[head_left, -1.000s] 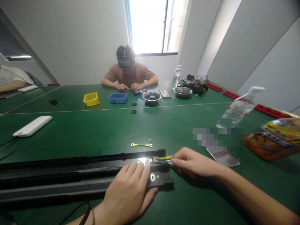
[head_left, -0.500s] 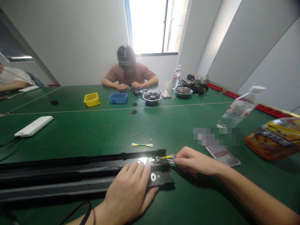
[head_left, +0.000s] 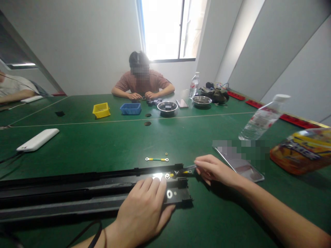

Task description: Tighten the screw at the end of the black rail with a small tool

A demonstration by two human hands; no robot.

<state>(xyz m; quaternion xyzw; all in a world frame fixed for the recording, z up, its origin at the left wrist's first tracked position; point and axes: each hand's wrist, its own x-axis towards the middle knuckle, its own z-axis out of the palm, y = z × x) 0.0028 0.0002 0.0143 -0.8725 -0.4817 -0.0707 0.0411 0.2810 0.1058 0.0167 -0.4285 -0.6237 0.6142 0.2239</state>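
Note:
A long black rail (head_left: 77,193) lies across the near edge of the green table (head_left: 108,144). My left hand (head_left: 143,210) rests flat on the rail's right end, fingers stretched out, beside a shiny hole (head_left: 169,194). My right hand (head_left: 213,168) pinches a thin tool (head_left: 184,169) whose tip meets a small ring terminal with a yellow wire (head_left: 169,175) on the rail's end. A second yellow-green wire with ring ends (head_left: 156,159) and a tiny washer (head_left: 166,154) lie loose just beyond the rail.
A phone (head_left: 240,165), a tilted water bottle (head_left: 261,119) and an orange snack bag (head_left: 302,150) sit at the right. A white slab (head_left: 37,139) lies at the left. Across the table a person (head_left: 142,81) works by yellow (head_left: 100,110) and blue (head_left: 130,108) bins and steel bowls (head_left: 167,107).
My right hand has lifted and moved slightly back, tilting the tool up from the rail's end. My left hand stays put on the rail.

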